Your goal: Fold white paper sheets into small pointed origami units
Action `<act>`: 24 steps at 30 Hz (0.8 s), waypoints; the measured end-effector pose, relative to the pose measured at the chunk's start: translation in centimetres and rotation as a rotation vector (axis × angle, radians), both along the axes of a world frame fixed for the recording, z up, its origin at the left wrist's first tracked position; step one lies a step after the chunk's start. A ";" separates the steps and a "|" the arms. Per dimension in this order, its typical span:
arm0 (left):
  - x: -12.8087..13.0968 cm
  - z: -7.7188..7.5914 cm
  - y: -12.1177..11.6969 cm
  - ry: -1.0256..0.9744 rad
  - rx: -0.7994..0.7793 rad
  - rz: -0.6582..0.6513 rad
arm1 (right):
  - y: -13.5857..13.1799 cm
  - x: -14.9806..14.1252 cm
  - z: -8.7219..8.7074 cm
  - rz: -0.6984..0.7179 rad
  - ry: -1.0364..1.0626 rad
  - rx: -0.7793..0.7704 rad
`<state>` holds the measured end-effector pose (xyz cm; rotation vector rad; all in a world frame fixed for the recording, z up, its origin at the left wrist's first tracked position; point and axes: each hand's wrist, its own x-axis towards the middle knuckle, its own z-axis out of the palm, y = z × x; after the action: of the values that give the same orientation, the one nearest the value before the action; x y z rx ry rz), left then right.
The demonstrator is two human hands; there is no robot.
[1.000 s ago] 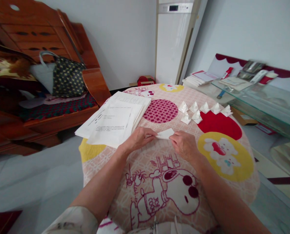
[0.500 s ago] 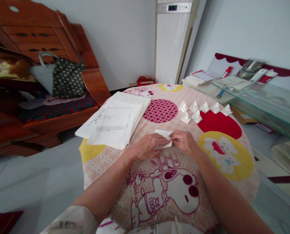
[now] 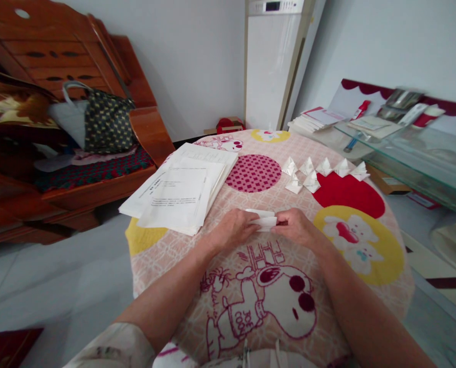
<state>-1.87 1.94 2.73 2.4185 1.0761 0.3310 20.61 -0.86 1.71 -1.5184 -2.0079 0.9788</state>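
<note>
A small folded piece of white paper (image 3: 264, 220) lies on the cartoon-printed tablecloth (image 3: 258, 306) between my two hands. My left hand (image 3: 233, 229) pinches its left side with curled fingers. My right hand (image 3: 295, 226) pinches its right edge, fingers closed. Both hands rest on the cloth near the middle of the round table. Several finished folded paper shapes (image 3: 320, 171) sit in a row beyond my hands, to the right. A stack of white printed sheets (image 3: 180, 189) lies at the table's left.
A wooden bench (image 3: 59, 102) with a patterned bag (image 3: 105, 122) stands at left. A tall white appliance (image 3: 270, 66) stands against the far wall. A glass shelf (image 3: 415, 153) with books and clutter runs along the right. Grey floor surrounds the table.
The paper has been folded smaller and drawn in between my hands. My hands have closed in on it from both sides; my right hand shifted slightly right.
</note>
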 end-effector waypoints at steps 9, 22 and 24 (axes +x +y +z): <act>0.4 -1.2 1.3 -0.131 -0.170 0.214 | 0.2 -1.3 0.1 -0.262 0.154 -0.215; 0.5 -2.1 1.4 -0.251 -0.194 0.425 | 0.3 -2.3 0.1 -0.431 0.070 -0.403; 0.4 -2.1 1.5 -0.280 -0.217 0.425 | 0.2 -2.5 0.2 -0.447 0.061 -0.408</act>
<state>-1.50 3.45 0.58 1.8748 1.4064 0.6349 18.13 -0.61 1.92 -2.0045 -1.3818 1.2633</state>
